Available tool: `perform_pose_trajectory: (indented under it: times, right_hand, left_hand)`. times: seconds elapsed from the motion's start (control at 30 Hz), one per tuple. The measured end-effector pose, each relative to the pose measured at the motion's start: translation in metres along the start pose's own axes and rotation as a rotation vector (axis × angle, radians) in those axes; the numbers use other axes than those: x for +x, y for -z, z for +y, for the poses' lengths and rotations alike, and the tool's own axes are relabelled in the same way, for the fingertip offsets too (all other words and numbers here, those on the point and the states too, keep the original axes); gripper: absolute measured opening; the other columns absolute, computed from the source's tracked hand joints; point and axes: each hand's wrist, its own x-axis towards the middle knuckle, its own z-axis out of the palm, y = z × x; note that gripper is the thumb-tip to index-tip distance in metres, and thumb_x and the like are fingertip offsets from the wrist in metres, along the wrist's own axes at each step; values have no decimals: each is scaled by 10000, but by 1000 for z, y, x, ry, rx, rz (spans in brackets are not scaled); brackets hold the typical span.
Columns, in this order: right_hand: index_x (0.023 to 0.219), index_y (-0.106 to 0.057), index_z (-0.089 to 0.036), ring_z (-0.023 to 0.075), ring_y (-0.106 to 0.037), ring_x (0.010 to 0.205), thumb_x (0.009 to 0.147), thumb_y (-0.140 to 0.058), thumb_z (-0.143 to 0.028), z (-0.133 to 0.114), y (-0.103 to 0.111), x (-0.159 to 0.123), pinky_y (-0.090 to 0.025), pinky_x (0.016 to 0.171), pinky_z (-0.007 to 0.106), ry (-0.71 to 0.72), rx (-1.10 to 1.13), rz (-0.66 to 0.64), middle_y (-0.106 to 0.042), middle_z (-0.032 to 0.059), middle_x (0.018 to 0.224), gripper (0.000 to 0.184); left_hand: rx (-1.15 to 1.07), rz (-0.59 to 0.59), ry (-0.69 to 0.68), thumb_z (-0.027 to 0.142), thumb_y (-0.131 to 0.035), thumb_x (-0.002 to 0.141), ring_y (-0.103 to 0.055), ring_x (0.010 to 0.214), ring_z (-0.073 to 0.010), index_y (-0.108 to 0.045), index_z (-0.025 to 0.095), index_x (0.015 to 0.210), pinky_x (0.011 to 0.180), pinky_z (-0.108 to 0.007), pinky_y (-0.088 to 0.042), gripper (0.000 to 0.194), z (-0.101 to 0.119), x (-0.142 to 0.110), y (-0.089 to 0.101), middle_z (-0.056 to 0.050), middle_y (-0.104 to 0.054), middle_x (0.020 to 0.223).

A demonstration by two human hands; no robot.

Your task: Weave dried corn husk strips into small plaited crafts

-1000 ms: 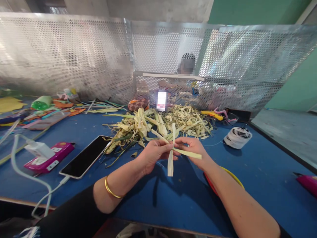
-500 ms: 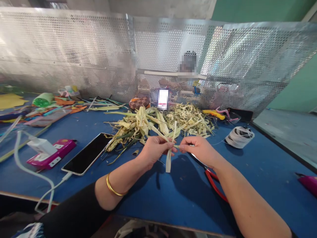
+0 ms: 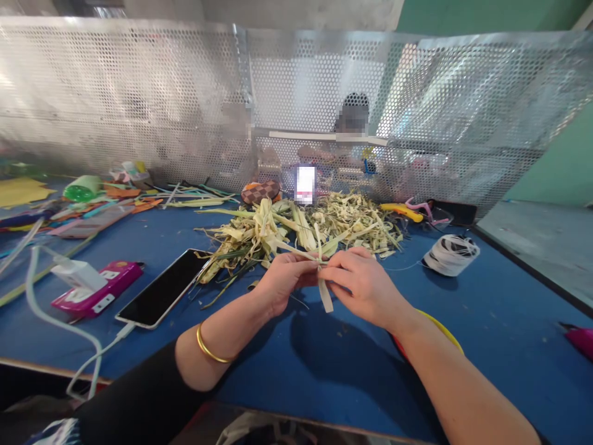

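Note:
My left hand (image 3: pixel 288 278) pinches pale corn husk strips (image 3: pixel 326 298) where they cross, above the blue table. Closed from the other side, my right hand (image 3: pixel 364 284) has its fingertips on the same crossing. One strip end hangs below the fingers and another points up behind them. A thin white thread runs from near my right hand to a spool of white thread (image 3: pixel 451 254). Under my right forearm, pliers with red and yellow handles (image 3: pixel 442 327) are mostly hidden. Just beyond my hands lies a heap of dried corn husks (image 3: pixel 259 228).
A phone (image 3: pixel 162 290) on a charging cable and a magenta power strip (image 3: pixel 99 287) lie at left. Shredded husk (image 3: pixel 354 216) and yellow-handled scissors (image 3: pixel 402 212) sit farther back. A perforated metal screen (image 3: pixel 315 80) borders the table, with a person behind it.
My right hand has moved left over the crossing, its fingers now curled against my left fingertips. The hanging strip end has swung to the right. More of the yellow handle shows.

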Motion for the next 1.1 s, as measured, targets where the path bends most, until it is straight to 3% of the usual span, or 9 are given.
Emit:
perform_pose_trajectory:
  times: [0.3,0.7,0.8,0.9,1.0,1.1]
  right_hand:
    - [743,-595,-165,155,-503,666,914,-429,-153,-8,-5,0,-369,713,305,5,10,-7,-628,36,690,238]
    - [754,-578,-179,155,-543,691,879,-398,-89,-10,-2,3,-402,737,302,34,101,-69,-629,32,695,236]
    - [815,-595,-186,159,-575,721,889,-410,-102,-10,-2,2,-410,752,306,32,127,-49,-656,36,735,216]
    - [983,-590,-198,170,-607,777,904,-436,-153,-8,-1,-1,-422,792,320,-56,149,66,-689,42,828,179]
    - [1045,-583,-199,196,-617,822,907,-464,-224,-3,0,-3,-422,807,341,-254,64,256,-688,58,861,184]
    - [1014,-604,-203,237,-607,885,895,-497,-323,2,-3,-4,-411,809,372,-391,-12,234,-678,88,932,200]
  left_hand:
    - [-24,11,-22,224,-808,531,-622,650,-129,-712,90,785,698,-262,-509,303,-5,0,0,-51,-702,728]
    - [-19,48,-72,187,-775,555,-620,605,-139,-696,110,746,650,-271,-512,221,-8,1,-2,-28,-680,643]
    - [-19,8,-47,197,-764,569,-636,625,-149,-694,105,772,673,-274,-513,233,-5,2,0,-44,-693,670]
    - [-31,10,-22,220,-697,640,-661,644,-164,-686,104,804,689,-270,-512,202,3,3,3,-68,-705,685]
    - [-18,29,10,270,-614,720,-685,672,-192,-680,102,847,688,-277,-514,221,8,1,3,-104,-718,716]
    - [41,2,37,331,-622,740,-688,675,-200,-684,101,876,692,-290,-517,274,7,-1,2,-122,-724,752]
